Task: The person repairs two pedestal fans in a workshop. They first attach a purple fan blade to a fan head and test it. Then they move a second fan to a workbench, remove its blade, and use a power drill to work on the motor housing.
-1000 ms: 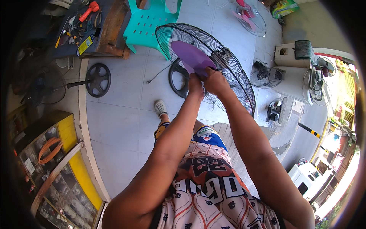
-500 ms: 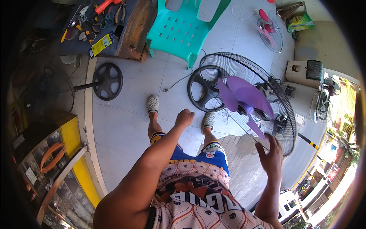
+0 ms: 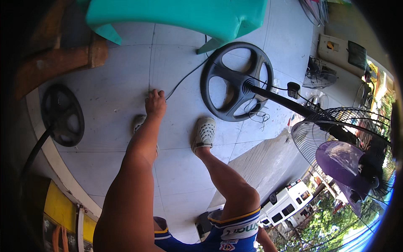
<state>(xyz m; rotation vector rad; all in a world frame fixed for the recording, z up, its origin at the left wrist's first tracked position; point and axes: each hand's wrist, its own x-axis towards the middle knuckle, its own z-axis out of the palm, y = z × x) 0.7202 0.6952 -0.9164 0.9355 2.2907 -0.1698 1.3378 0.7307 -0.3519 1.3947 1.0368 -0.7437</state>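
My left hand point(image 3: 155, 104) reaches down near the floor, its fingers curled at the end of a thin black power cord point(image 3: 187, 77); the plug is hidden by the hand. The cord runs toward a pedestal fan's round black base point(image 3: 215, 90). From that base a black pole point(image 3: 285, 100) leads to the fan head, with a purple blade point(image 3: 339, 161) and a black wire guard point(image 3: 308, 138) behind it. Only a small part of my right hand point(image 3: 265, 240) shows, beside my right knee at the lower edge; its fingers are hidden.
A green plastic chair point(image 3: 176, 17) stands ahead, a wooden bench point(image 3: 54, 69) at far left. Another round fan base point(image 3: 63, 115) is on the left, near a yellow-edged cabinet point(image 3: 63, 206). White appliances point(image 3: 333, 50) line the right side. Outside is a white vehicle point(image 3: 285, 203).
I have bent down, and the view has shifted lower. My left hand has moved down to the cord's end. My right hand has left the fan's side and dropped to my knee.
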